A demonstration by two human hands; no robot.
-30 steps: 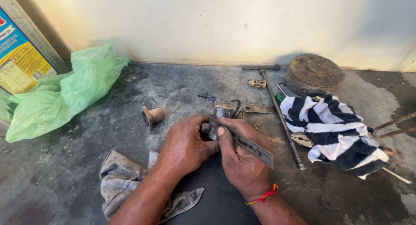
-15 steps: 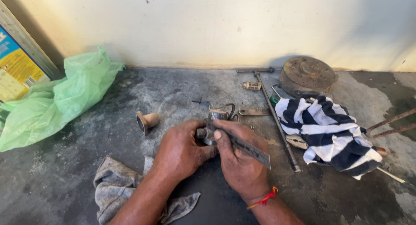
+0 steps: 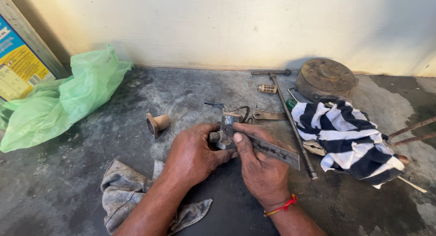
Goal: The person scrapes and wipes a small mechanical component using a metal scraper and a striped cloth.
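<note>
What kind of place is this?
Probably a repair workshop floor: a long T-handle wrench, a rusty round metal cover and a greasy grey rag lie on stained concrete by a wall.

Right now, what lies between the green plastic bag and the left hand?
In the head view, a tan flanged tube lies on the floor between the green plastic bag and the left hand.

Rectangular tin [image 3: 20, 49] at far left, blue-and-yellow label, against the wall
</note>
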